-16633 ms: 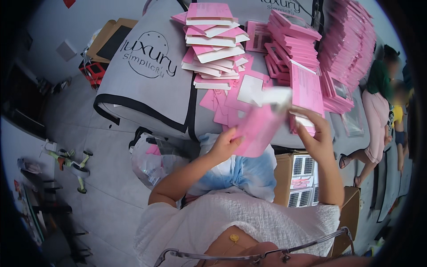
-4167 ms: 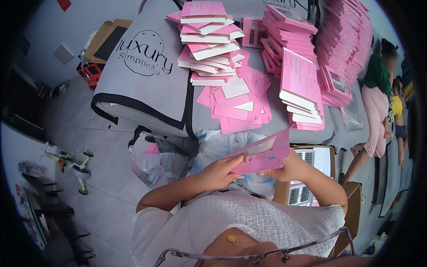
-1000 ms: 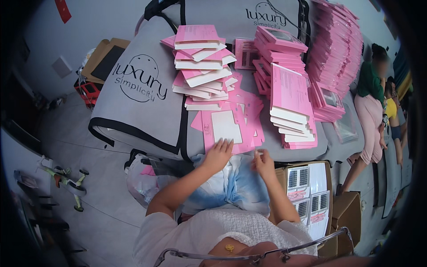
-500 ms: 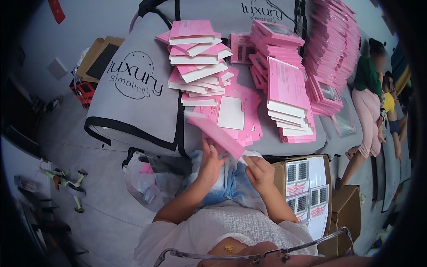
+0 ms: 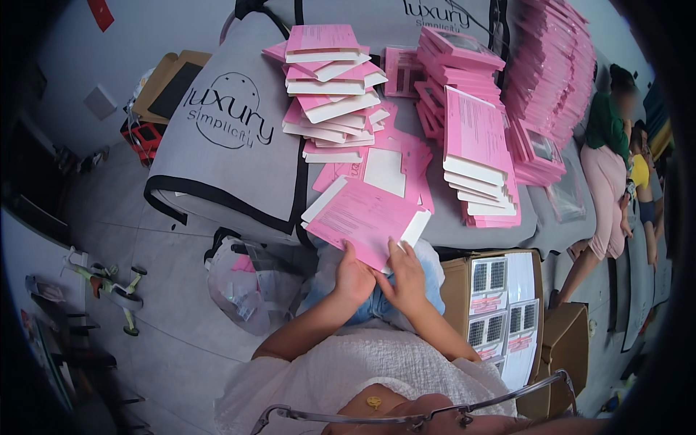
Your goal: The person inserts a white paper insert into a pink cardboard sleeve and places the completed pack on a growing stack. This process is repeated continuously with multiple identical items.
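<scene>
A pink cardboard box [image 5: 362,217] with white flaps at its left and right ends lies tilted in front of me, a broad printed face up. My left hand [image 5: 354,279] grips its near edge, thumb on top and fingers underneath. Beside it, my right hand [image 5: 404,277] holds the near right corner, with fingers by the white flap. Just beyond the box lie flat pink cardboard blanks [image 5: 409,170], one with a white panel. Behind them rises a loose stack of pink boxes [image 5: 330,90] with white flaps. Whatever may be inside the held box is hidden.
To the right stand another pink box stack [image 5: 475,138] and tall piles of windowed pink packages [image 5: 547,72], all on a grey sofa cover [image 5: 225,174]. An open carton [image 5: 455,290] of small packs is by my right side. A clear plastic bag [image 5: 243,290] sits left. Two people [image 5: 609,152] are at right.
The pink box has turned from nearly edge-on to broad face up and come down nearer my lap. My right hand has moved inward and down, closer to the left.
</scene>
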`<state>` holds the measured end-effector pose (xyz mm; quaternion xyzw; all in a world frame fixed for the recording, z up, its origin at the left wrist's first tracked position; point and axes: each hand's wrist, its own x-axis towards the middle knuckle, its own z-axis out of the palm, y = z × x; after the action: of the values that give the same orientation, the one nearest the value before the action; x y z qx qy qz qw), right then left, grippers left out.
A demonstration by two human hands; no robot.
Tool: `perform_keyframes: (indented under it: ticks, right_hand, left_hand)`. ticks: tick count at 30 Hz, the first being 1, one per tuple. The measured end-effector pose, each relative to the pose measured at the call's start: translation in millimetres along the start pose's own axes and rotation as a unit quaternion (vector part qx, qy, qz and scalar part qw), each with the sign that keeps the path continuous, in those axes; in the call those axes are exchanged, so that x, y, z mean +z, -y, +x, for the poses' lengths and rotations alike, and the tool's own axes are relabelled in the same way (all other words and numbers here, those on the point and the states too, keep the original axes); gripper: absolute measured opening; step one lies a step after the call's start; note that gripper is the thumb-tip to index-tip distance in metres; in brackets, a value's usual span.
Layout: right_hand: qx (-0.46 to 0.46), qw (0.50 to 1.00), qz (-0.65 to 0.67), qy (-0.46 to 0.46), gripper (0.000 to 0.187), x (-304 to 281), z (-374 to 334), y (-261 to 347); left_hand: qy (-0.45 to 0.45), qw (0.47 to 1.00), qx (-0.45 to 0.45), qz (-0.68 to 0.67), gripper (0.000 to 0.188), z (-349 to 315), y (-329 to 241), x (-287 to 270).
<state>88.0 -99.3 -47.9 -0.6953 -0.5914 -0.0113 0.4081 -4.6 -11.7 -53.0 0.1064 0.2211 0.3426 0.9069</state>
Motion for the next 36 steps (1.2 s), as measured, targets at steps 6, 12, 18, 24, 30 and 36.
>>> perform_keyframes:
  ticks: [6, 12, 18, 24, 30, 36]
  right_hand:
    - [0.135, 0.986, 0.081, -0.061, 0.082, 28, -10, -13]
    - [0.342, 0.799, 0.476, -0.135, 0.079, 33, -7, 6]
    - [0.236, 0.969, 0.042, -0.057, 0.08, -11, -9, 1]
    - [-0.124, 0.989, -0.054, -0.055, 0.075, -125, 99, 33]
    - [-0.184, 0.95, -0.021, 0.252, 0.044, -150, 144, 21]
    - [-0.081, 0.907, 0.161, 0.38, 0.028, -129, 115, 4]
  left_hand:
    - [0.069, 0.997, 0.008, 0.038, 0.044, 2, 10, -9]
    - [0.057, 0.99, 0.084, 0.1, 0.026, 7, 20, -31]
    - [0.056, 0.97, 0.093, 0.219, 0.026, 3, 11, -29]
    - [0.178, 0.809, 0.124, 0.546, 0.072, -16, -31, 29]
    - [0.141, 0.587, 0.153, 0.782, 0.092, -41, -63, 69]
    - [0.257, 0.487, 0.174, 0.816, 0.086, -47, -77, 65]
